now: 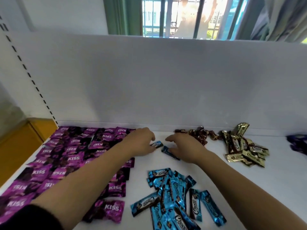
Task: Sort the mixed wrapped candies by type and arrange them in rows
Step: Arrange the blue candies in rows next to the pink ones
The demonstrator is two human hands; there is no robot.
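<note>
Left hand [142,142] fingers pinch one blue candy [157,144], right hand [184,147] fingers grip its neighbour candy [168,151]

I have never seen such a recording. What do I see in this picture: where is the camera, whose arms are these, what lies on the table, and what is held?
There is no machine: a person works with bare hands. The one camera sits on their head and looks forward and down. On the white table lie purple KISS candies at the left, a blue pile near the person, and brown candies and a gold pile at the right. The left hand pinches one blue candy. The right hand covers a second blue candy; its grip is unclear.
</note>
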